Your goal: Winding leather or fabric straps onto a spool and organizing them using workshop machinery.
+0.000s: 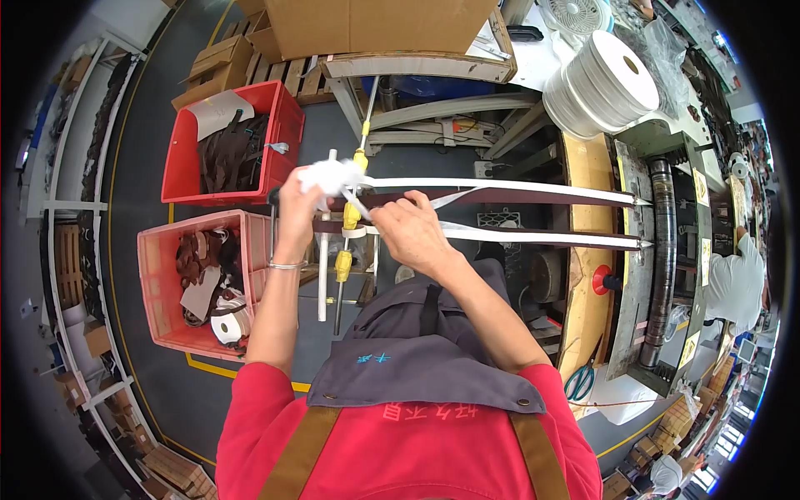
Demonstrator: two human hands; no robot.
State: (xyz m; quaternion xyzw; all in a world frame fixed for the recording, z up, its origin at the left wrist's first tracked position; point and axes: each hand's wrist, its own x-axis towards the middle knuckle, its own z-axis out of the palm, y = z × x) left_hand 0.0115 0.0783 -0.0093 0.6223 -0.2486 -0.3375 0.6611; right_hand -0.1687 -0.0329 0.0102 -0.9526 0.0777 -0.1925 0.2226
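My left hand [299,203] clutches a crumpled bundle of thin white strip [331,176], slightly blurred. A stretch of that strip runs from the bundle to my right hand [409,232], whose fingers are closed on it. Two long white tapes, an upper one [500,183] and a lower one [531,236], lie along dark brown straps [525,195] coming from the machine at the right. Thin whitish strips peel away from the tapes near my right hand. Beside my hands stands a metal rod [341,294] wrapped in places with yellow material [352,215]; the lower tape loops at it.
A machine roller [659,262] and a wooden board [587,215] lie to the right, with teal-handled scissors [581,380]. Red crates, an upper [172,159] and a lower [150,281], hold straps and scraps at left. White tape rolls [572,100] stand upper right. A co-worker [737,287] is beyond.
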